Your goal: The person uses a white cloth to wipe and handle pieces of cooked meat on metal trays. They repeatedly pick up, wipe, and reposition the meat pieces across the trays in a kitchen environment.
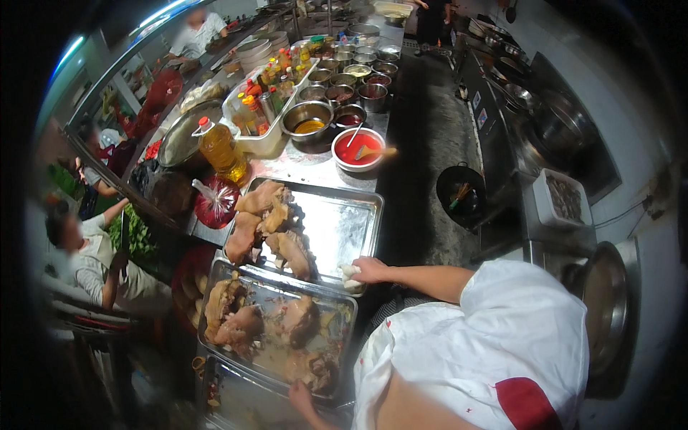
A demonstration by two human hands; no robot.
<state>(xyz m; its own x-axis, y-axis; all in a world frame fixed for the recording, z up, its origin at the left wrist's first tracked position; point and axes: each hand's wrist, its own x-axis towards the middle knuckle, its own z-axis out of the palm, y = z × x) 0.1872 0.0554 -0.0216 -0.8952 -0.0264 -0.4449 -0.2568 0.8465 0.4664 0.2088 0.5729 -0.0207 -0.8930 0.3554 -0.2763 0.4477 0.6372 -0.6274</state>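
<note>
My right hand (370, 270) grips a folded white cloth (350, 277) at the near corner of the upper metal tray (344, 231). Several large pieces of cooked, skin-on meat (290, 252) lie along that tray's left side. Below it, a second metal tray (352, 322) holds more meat pieces (242, 325) in shallow liquid with bits of seasoning. At this tray's bottom rim is my left hand (301, 396), beside a meat piece (312, 371); its fingers are partly hidden. A third metal tray (247, 400) with liquid lies partly under the second.
Beyond the trays stand a white bowl of red liquid (359, 149) with a brush (371, 152), an oil jug (223, 150), a tied plastic bag (216, 201), steel pots (308, 121) and a bottle bin (263, 142). A wok (460, 196) is at right. Co-workers (97, 263) are at left.
</note>
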